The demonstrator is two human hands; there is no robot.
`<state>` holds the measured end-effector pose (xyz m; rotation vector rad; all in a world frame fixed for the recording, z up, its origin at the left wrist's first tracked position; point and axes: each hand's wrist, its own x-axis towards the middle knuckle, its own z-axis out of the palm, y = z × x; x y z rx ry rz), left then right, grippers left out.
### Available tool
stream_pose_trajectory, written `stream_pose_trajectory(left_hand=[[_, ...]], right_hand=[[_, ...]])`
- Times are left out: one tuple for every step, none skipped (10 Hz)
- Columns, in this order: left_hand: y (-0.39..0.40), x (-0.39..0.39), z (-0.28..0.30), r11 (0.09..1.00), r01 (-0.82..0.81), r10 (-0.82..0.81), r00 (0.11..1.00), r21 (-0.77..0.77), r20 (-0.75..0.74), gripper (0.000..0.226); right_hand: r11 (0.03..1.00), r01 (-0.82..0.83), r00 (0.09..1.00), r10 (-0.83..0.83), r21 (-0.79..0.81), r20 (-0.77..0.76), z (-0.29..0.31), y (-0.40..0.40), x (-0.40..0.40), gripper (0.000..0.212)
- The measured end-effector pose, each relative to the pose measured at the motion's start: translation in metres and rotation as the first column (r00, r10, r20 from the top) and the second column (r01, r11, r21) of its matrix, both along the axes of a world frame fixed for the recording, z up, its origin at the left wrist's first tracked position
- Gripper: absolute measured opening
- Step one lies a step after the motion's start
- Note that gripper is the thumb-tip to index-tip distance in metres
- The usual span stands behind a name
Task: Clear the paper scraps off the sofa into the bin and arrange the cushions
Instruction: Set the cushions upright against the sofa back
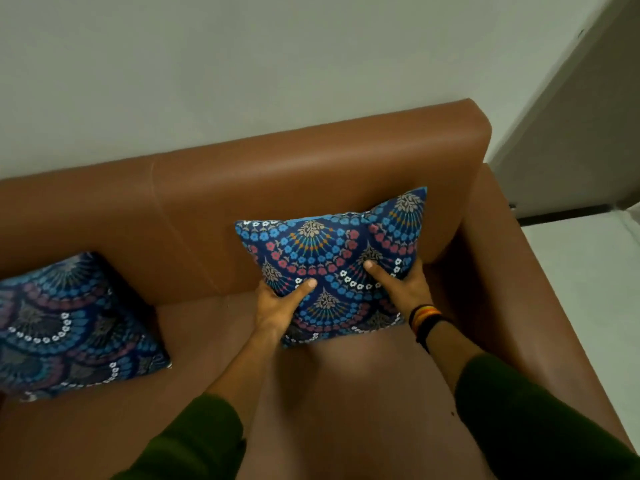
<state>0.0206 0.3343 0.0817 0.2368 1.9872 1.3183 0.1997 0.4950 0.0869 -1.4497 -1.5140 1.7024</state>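
Sofa [311, 168]: brown leather, seen from above; backrest against a pale wall [242, 64], right armrest beside a light floor [588, 289].
Right cushion [332, 258]: blue, with a floral fan pattern; stands tilted on the seat at the sofa's right end, its top edge leaning on the backrest, its upper right corner near the corner where backrest meets armrest.
Left cushion [69, 323]: same pattern, in shadow; lies propped against the backrest toward the sofa's left, cut off by the frame edge; well apart from the right cushion.
Left hand [277, 306]: grip clamped on the right cushion's lower left edge, thumb pressed on the front face, fingers hidden behind.
Right hand [401, 285]: grip clamped on the right cushion's lower right edge, thumb on the front face, fingers hidden behind.
Bands [424, 318]: coloured and black, around the right wrist.
Sleeves [536, 417]: dark green, on both forearms.
Seat: bare brown leather between the cushions.
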Motion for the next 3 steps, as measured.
stream_pose_trajectory(left_hand=[[-0.006, 0.002, -0.009, 1.0, -0.015, 0.015, 1.0, -0.007, 0.0, 0.056], [-0.015, 0.005, -0.011, 0.999, -0.024, 0.023, 0.999, -0.029, -0.023, 0.097], [-0.025, 0.007, 0.012, 0.994, 0.034, -0.057, 0.975, -0.106, -0.217, 0.111]], right_hand=[[0.999, -0.025, 0.999, 0.024, 0.024, 0.026, -0.014, -0.005, 0.0, 0.104], [1.0, -0.003, 1.0, 0.003, 0.013, -0.008, -0.006, -0.015, 0.002, 0.098], [0.999, 0.031, 0.999, -0.03, 0.028, -0.025, 0.023, -0.053, 0.019, 0.078]])
